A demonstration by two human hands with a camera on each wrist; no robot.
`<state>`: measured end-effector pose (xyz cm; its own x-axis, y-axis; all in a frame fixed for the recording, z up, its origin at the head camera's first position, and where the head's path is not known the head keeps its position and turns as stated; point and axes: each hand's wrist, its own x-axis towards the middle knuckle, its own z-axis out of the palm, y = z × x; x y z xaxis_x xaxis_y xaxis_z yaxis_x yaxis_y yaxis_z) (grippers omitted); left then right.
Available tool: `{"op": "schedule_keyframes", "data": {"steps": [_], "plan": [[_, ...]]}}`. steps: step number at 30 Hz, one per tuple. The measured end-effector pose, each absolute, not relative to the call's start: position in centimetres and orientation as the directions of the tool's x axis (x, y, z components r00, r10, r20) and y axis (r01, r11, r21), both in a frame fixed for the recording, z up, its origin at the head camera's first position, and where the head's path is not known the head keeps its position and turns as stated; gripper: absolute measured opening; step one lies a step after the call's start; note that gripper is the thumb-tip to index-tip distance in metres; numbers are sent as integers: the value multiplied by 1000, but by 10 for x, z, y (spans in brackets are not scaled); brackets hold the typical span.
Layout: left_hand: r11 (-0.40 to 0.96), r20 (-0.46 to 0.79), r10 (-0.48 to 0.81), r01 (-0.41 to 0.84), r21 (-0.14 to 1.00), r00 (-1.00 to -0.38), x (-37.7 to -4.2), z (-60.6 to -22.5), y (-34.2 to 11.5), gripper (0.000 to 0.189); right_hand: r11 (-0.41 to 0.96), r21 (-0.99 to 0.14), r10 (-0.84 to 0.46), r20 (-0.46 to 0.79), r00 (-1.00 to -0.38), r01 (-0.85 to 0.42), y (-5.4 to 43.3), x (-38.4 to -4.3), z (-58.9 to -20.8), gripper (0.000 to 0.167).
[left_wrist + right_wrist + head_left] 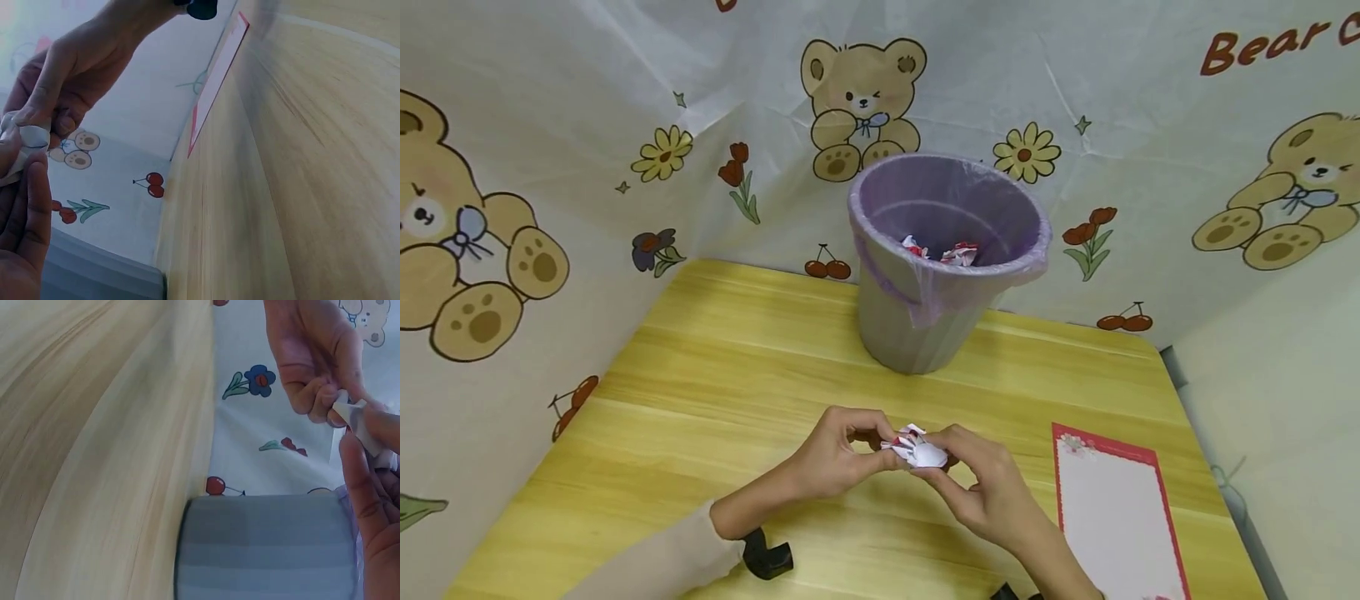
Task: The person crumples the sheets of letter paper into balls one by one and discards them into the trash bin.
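Between both hands is a crumpled piece of white paper (922,453) with red patches, held over the table in front of the bucket. The left hand (838,457) pinches its left side between thumb and fingers. From the other side the right hand (981,479) pinches it the same way. In the left wrist view the folded paper (34,137) shows white between the fingertips, partly covered by them. The right wrist view shows the paper (364,428) with a pointed corner sticking out between the two hands.
A grey bucket (898,329) with a purple plastic liner stands at the back, crumpled red and white papers (960,254) inside. A flat white sheet with a red border (1116,508) lies on the wooden table (730,358) at right. A bear-patterned cloth (760,75) hangs behind.
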<state>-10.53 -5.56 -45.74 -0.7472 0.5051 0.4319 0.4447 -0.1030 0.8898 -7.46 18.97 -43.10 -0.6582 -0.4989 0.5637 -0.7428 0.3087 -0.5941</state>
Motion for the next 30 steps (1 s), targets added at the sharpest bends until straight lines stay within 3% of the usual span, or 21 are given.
{"op": "schedule_keyframes", "data": {"steps": [6, 10, 15, 18, 22, 27, 30], "plan": [[-151, 415, 553, 403, 903, -723, -106, -457, -58, 10, 179, -580, -495, 645, -582, -794, 186, -79, -439, 18], [-104, 359, 578, 370, 923, -733, -106, -453, -60, 7, 146, -599, -484, 651, -585, -788, 187, -80, -444, 12], [-16, 285, 598, 345, 938, -749, -108, -448, -65, 9, 130, -650, -477, 621, -622, -749, 189, -81, -445, 25], [-2, 285, 604, 356, 934, -744, -109, -448, -68, 28, 108, -657, -477, 624, -619, -746, 192, -81, -445, 32], [-37, 304, 630, 363, 931, -715, -109, -451, -72, 50, 89, -648, -499, 628, -597, -756, 194, -81, -445, 28], [-79, 327, 682, 378, 922, -655, -107, -451, -71, 43, 77, -642, -555, 608, -567, -763, 196, -79, -444, 26], [-106, 321, 690, 348, 931, -649, -104, -451, -68, 46, 75, -643, -575, 597, -560, -762, 196, -78, -442, 24]]}}
